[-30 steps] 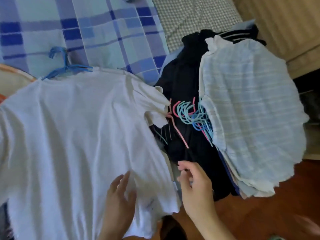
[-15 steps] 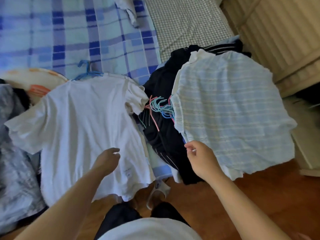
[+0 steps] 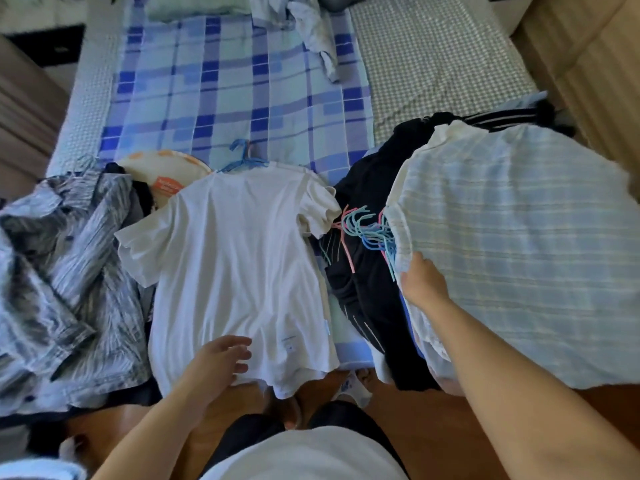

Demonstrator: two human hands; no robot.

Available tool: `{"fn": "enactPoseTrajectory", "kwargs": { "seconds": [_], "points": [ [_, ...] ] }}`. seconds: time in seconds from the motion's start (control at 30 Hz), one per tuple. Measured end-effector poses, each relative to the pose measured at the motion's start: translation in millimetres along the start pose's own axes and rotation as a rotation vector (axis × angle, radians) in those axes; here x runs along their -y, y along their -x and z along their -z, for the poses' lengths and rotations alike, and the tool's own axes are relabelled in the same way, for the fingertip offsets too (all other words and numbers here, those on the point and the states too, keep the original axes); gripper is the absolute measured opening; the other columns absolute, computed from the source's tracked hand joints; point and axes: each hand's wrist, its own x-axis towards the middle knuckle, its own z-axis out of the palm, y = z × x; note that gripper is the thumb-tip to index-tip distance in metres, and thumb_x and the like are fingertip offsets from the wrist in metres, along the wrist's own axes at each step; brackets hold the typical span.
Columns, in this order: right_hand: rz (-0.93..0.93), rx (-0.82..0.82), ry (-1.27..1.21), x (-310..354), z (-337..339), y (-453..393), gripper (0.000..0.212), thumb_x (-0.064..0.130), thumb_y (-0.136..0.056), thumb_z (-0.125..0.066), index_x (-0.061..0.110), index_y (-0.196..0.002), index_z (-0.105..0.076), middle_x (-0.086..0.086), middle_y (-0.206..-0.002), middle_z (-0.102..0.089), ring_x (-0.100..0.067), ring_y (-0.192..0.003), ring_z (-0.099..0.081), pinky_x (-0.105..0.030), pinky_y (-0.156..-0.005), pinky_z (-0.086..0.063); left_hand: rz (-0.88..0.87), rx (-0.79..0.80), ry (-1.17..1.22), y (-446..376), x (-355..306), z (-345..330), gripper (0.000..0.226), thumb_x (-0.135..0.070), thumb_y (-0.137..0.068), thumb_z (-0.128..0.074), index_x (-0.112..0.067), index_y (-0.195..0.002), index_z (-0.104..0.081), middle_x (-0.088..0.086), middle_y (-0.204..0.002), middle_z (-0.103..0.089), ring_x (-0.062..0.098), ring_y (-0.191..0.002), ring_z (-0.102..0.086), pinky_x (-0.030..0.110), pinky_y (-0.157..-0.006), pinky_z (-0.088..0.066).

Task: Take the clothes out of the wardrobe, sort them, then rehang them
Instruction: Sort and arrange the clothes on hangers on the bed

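Observation:
A white T-shirt (image 3: 239, 268) on a blue hanger (image 3: 242, 161) lies flat on the bed, its hem over the near edge. My left hand (image 3: 218, 362) hovers over the hem with relaxed, spread fingers and holds nothing. To the right a pile of dark clothes (image 3: 367, 258) carries several pink, teal and blue hanger hooks (image 3: 367, 230). On top of that pile lies a pale striped shirt (image 3: 512, 251). My right hand (image 3: 422, 282) grips that shirt's left edge, its fingertips tucked under the fabric.
A grey-and-white striped garment (image 3: 59, 285) is heaped at the left edge of the bed. The blue checked bedspread (image 3: 221, 84) stretches behind, with a crumpled cloth (image 3: 311, 26) at the far end. Wooden floor (image 3: 450, 427) lies below me, and wooden furniture (image 3: 588, 64) stands at right.
My head has pulled back, widening the view. My right hand moved up and right from the dark pile onto the striped shirt's edge. My left hand lifted off the white T-shirt's hem.

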Motion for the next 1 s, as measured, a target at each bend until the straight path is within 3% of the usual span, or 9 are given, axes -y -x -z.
{"fn": "enactPoseTrajectory", "kwargs": {
  "seconds": [0.13, 0.3, 0.43, 0.53, 0.7, 0.77, 0.87, 1.0],
  "points": [
    [-0.03, -0.074, -0.171, -37.7, 27.2, 19.0, 0.032, 0.022, -0.091, -0.055, 0.005, -0.116, -0.047, -0.016, -0.117, -0.053, -0.039, -0.103, -0.058, -0.04, -0.083, -0.046, -0.035, 0.058, 0.02, 17.1, -25.1, -22.4, 0.019, 0.002, -0.101, -0.051, -0.002, -0.104, -0.069, 0.017, -0.091, -0.068, 0.031, -0.079, -0.061, 0.033, -0.065, -0.042],
    [-0.293, -0.385, -0.518, -112.7, 105.8, 55.8, 0.033, 0.009, -0.088, -0.056, 0.001, -0.12, -0.054, -0.022, -0.121, -0.059, -0.039, -0.107, -0.058, -0.038, -0.085, -0.045, -0.168, 0.184, -0.011, 37.8, -67.3, -58.0, 0.019, -0.007, -0.101, -0.055, -0.007, -0.109, -0.072, 0.017, -0.102, -0.074, 0.03, -0.085, -0.068, 0.034, -0.075, -0.051],
    [-0.45, -0.605, -0.429, -157.6, 196.0, 98.5, 0.031, 0.016, -0.088, -0.054, 0.011, -0.119, -0.056, -0.022, -0.122, -0.06, -0.042, -0.108, -0.058, -0.043, -0.085, -0.046, -0.286, 0.239, -0.055, 52.7, -97.1, -74.4, 0.021, -0.011, -0.103, -0.053, -0.011, -0.111, -0.072, 0.015, -0.106, -0.075, 0.036, -0.099, -0.07, 0.039, -0.086, -0.052],
    [-0.482, -0.782, -0.39, -150.1, 262.8, 134.2, 0.025, 0.019, -0.086, -0.051, 0.014, -0.11, -0.06, -0.021, -0.116, -0.062, -0.043, -0.102, -0.059, -0.042, -0.078, -0.046, -0.355, 0.285, -0.074, 66.3, -118.2, -81.5, 0.019, -0.012, -0.101, -0.056, -0.011, -0.11, -0.073, 0.014, -0.105, -0.075, 0.032, -0.094, -0.07, 0.04, -0.085, -0.051],
    [-0.278, -1.039, -0.313, -88.3, 361.7, 193.8, 0.011, 0.014, -0.082, -0.055, 0.013, -0.091, -0.06, -0.013, -0.095, -0.061, -0.033, -0.082, -0.051, -0.033, -0.072, -0.037, -0.642, 0.428, -0.164, 123.8, -210.8, -77.4, 0.024, -0.015, -0.092, -0.071, -0.013, -0.115, -0.072, 0.017, -0.107, -0.074, 0.03, -0.097, -0.07, 0.044, -0.091, -0.05],
    [-0.2, -1.124, -0.249, -61.0, 400.6, 223.4, 0.004, 0.012, -0.082, -0.057, 0.013, -0.085, -0.056, -0.008, -0.085, -0.054, -0.028, -0.076, -0.044, -0.033, -0.069, -0.037, -0.823, 0.412, -0.15, 162.8, -258.5, -68.2, 0.024, -0.02, -0.091, -0.072, -0.016, -0.114, -0.071, 0.01, -0.105, -0.076, 0.027, -0.098, -0.071, 0.044, -0.095, -0.051],
    [-0.046, -1.265, -0.203, -19.7, 458.1, 272.2, 0.007, 0.014, -0.079, -0.057, 0.008, -0.082, -0.056, -0.008, -0.079, -0.056, -0.031, -0.07, -0.048, -0.034, -0.063, -0.04, -1.091, 0.366, -0.117, 221.5, -309.7, -50.5, 0.016, -0.019, -0.101, -0.059, -0.023, -0.11, -0.072, 0.0, -0.102, -0.077, 0.023, -0.1, -0.072, 0.039, -0.094, -0.054],
    [0.324, -1.321, -0.247, 43.0, 500.3, 323.1, 0.008, 0.013, -0.071, -0.06, 0.009, -0.071, -0.053, -0.008, -0.067, -0.055, -0.033, -0.066, -0.05, -0.042, -0.056, -0.044, -1.413, 0.196, -0.022, 281.2, -342.9, -20.1, 0.023, -0.017, -0.101, -0.057, -0.033, -0.113, -0.069, -0.009, -0.104, -0.075, 0.016, -0.098, -0.07, 0.036, -0.092, -0.055]
  ]
}}
